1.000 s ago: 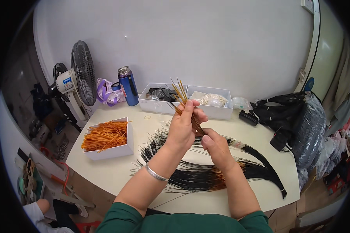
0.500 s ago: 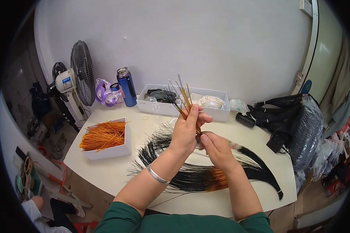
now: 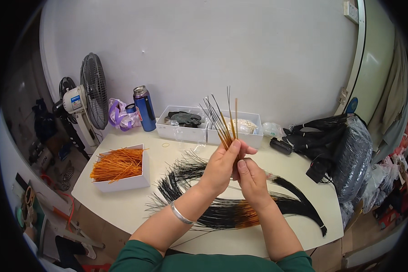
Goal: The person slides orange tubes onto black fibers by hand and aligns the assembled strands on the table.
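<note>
A small bunch of thin black and orange wires stands upright above the table, its upper ends fanned apart. My left hand is closed around it, thumb pressed against the front. Just below, my right hand closes with its thumb and fingers on the lower part of the same bunch; the fingertips are partly hidden. Under both forearms lies a long curved bundle of black wires with an orange stretch along it. To the left, a white box holds many loose orange strands.
At the back are two white trays, one with a dark glove. A blue flask, a purple-white bag and a fan stand at the left. Black wire bundles and a wrapped grey roll crowd the right edge.
Both hands have come down a little, still on the bunch. Its upper ends now point more upright and spread wider. The whole view has shifted slightly.
</note>
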Available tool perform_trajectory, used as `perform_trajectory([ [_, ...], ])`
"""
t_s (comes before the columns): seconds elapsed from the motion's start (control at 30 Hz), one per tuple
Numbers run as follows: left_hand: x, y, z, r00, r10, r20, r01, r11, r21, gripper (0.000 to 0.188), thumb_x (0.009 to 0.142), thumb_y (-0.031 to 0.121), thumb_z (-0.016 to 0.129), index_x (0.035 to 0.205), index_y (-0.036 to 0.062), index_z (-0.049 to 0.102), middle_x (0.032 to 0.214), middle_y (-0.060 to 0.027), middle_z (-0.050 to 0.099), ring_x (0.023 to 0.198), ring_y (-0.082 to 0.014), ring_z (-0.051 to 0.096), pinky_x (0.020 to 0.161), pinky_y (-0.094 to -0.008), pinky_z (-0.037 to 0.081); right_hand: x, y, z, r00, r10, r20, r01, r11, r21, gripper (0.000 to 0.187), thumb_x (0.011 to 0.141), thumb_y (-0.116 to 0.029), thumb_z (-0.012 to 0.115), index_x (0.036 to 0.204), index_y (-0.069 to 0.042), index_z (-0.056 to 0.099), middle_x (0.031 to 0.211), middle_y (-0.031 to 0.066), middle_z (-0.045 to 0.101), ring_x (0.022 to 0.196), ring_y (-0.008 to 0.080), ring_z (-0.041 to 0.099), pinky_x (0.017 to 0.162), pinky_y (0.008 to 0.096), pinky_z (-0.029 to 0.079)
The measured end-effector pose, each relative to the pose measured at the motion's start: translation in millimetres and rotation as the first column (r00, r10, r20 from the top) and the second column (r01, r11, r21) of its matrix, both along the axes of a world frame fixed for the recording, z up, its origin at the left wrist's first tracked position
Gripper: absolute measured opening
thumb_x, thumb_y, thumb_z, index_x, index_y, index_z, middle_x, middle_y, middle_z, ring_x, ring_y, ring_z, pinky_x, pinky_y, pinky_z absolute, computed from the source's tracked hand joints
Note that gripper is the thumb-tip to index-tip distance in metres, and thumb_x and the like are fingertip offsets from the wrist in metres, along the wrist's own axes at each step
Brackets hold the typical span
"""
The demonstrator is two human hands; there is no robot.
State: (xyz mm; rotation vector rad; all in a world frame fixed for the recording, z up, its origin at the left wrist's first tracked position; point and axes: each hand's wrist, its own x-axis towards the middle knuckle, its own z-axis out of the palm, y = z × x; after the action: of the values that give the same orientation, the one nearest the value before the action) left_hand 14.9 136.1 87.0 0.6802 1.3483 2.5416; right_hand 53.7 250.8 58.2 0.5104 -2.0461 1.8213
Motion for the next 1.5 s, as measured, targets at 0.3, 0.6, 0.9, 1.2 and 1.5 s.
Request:
perform_trajectory([
  [0.3,1,-8,-8,0.990,-0.137,0.016,0.137,0.980,-0.142,0.032,0.100,0.031,0.048,0.109,0.0041,0.063,0.089,-0.0014,0.062,0.081,-0.0091,0.057,0.067,-0.0235,0.048,3,3,4,0.999,0.005,0.033,-0.004,0.999,-0.038,0.025,0.101,-0.021,0.046,0.102,0.002,0.057,0.075,-0.0010,0.052,0.066,0.0066,0.046,0.059,0.0217,0.038],
  [0.6,-12,-13,12,0.997,-0.014,0.078,0.007,0.996,0.085,0.023,0.096,0.021,0.056,0.111,0.0038,0.060,0.087,-0.0036,0.066,0.089,-0.0132,0.063,0.080,-0.0270,0.052,4,4,-2,0.998,-0.019,0.063,0.016,0.999,0.040,0.024,0.100,-0.020,0.048,0.095,0.001,0.057,0.066,-0.0016,0.049,0.061,0.0065,0.044,0.056,0.0217,0.037],
  [0.9,-10,-15,0,0.966,-0.004,0.260,-0.048,0.979,0.196,0.019,0.090,0.016,0.065,0.107,0.0063,0.063,0.089,-0.0006,0.062,0.086,-0.0111,0.060,0.081,-0.0295,0.051,8,5,1,0.987,0.071,0.143,-0.060,0.995,-0.081,0.026,0.097,-0.020,0.051,0.108,0.003,0.057,0.072,-0.0005,0.052,0.065,0.0063,0.045,0.059,0.0219,0.038],
  [1.2,-12,-16,-1,0.948,0.048,0.314,-0.139,0.951,0.275,0.019,0.085,0.013,0.072,0.101,0.0085,0.063,0.086,0.0027,0.059,0.078,-0.0095,0.057,0.075,-0.0287,0.049,9,6,-2,0.993,0.048,0.112,-0.047,0.999,-0.009,0.027,0.097,-0.019,0.050,0.110,0.003,0.057,0.075,0.0009,0.054,0.066,0.0075,0.047,0.061,0.0224,0.040],
  [1.5,-12,-17,2,0.976,0.146,0.159,-0.174,0.968,0.182,0.013,0.085,0.009,0.071,0.095,0.0085,0.062,0.085,0.0003,0.061,0.078,-0.0108,0.058,0.076,-0.0278,0.048,7,8,-4,0.997,-0.043,-0.063,0.053,0.983,0.176,0.026,0.101,-0.018,0.045,0.098,0.003,0.059,0.068,0.0023,0.053,0.063,0.0102,0.048,0.060,0.0246,0.041],
])
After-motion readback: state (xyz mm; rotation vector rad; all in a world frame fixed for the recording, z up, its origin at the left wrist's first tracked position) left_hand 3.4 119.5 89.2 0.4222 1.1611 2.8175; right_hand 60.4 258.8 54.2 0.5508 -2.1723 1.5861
